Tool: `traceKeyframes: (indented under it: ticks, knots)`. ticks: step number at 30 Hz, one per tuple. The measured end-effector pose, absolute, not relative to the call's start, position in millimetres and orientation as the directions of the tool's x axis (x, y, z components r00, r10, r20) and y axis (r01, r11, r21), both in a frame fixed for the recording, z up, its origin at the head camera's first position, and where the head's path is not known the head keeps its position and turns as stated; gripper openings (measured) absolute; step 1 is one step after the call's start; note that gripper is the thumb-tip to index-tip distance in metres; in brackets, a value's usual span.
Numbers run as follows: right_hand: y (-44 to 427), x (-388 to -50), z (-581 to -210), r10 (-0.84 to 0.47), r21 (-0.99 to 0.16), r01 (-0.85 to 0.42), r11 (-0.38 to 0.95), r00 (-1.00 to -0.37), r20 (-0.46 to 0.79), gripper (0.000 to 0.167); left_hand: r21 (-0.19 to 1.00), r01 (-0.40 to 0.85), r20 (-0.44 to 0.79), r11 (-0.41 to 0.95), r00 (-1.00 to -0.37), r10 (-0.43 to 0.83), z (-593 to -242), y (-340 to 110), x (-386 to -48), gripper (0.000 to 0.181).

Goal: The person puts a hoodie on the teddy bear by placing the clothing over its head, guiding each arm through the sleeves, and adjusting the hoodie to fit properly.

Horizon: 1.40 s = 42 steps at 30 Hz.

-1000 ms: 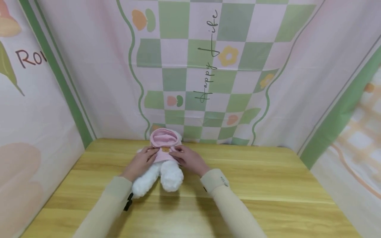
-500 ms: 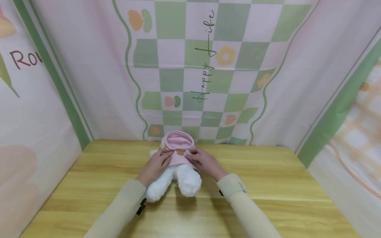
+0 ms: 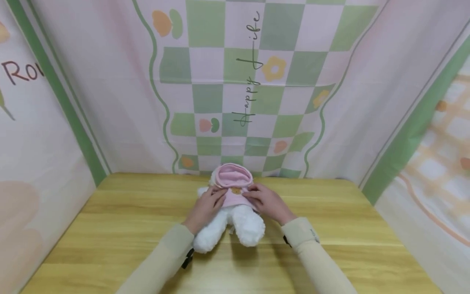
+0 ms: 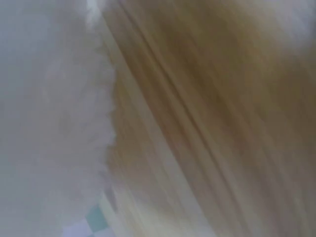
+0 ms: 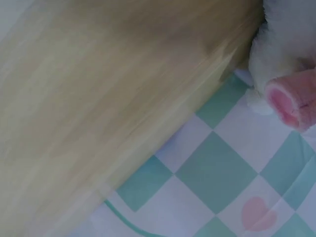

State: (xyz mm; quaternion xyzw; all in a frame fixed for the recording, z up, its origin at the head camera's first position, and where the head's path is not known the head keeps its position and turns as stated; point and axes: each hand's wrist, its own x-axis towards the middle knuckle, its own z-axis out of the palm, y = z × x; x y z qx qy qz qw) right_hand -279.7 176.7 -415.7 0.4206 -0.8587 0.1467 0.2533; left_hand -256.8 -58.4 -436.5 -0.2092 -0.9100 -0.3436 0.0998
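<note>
A white plush toy (image 3: 249, 226) in a pink hoodie (image 3: 235, 200) is on the wooden table, legs pointing toward me. Its hood (image 3: 234, 174) gapes at the top, and a small brown bear patch shows on the chest. My left hand (image 3: 207, 206) grips the toy's left-hand side at the hoodie. On the opposite side, my right hand (image 3: 269, 203) holds the hoodie with bent fingers. White fur (image 4: 49, 108) fills the left of the left wrist view. The right wrist view catches the pink hood edge (image 5: 291, 101). The toy's head is largely hidden behind the hood.
The wooden table (image 3: 330, 228) extends around the toy on both sides. Right behind its far edge hangs a green-and-white checked cloth (image 3: 242, 98). Printed curtains (image 3: 47, 143) close in the left and right sides.
Both hands have moved to the right with the plush toy between them, from the table's left part toward its middle. Their hold looks the same. The head view has shifted slightly.
</note>
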Motion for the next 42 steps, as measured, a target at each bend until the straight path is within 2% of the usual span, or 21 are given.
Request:
traceKeyframes:
  ticks: [6,12,21,25,31,35,38,42]
  knots:
    - [188,-276,-420,-0.595,-0.056,-0.755,0.653,-0.557,0.579,0.02,0.58,0.481,0.354,0.657,-0.876,0.328,-440,-46,-257,0.038]
    - [196,-275,-418,-0.583,-0.042,-0.767,0.64,-0.52,0.624,0.019,0.607,0.519,0.378,0.602,-0.855,0.356,-440,-42,-257,0.039]
    - [200,-273,-414,-0.585,-0.028,-0.778,0.627,-0.495,0.643,0.019,0.554,0.618,0.385,0.558,-0.784,0.486,-443,-56,-258,0.056]
    - [201,-272,-412,-0.585,-0.013,-0.766,0.642,-0.501,0.638,0.018,0.54,0.645,0.393,0.541,-0.761,0.516,-442,-57,-260,0.054]
    - [202,-274,-409,-0.565,-0.006,-0.756,0.655,-0.494,0.661,0.017,0.573,0.618,0.36,0.538,-0.78,0.512,-438,-59,-263,0.046]
    - [199,-276,-408,-0.587,0.016,-0.77,0.638,-0.473,0.657,0.017,0.522,0.616,0.338,0.59,-0.785,0.52,-437,-66,-264,0.041]
    - [198,-278,-405,-0.594,0.038,-0.764,0.644,-0.468,0.654,0.016,0.419,0.668,0.398,0.615,-0.744,0.537,-436,-69,-266,0.035]
    - [197,-280,-396,-0.579,0.043,-0.735,0.677,-0.496,0.647,0.015,0.202,0.773,0.592,0.602,-0.586,0.553,-430,-70,-272,0.022]
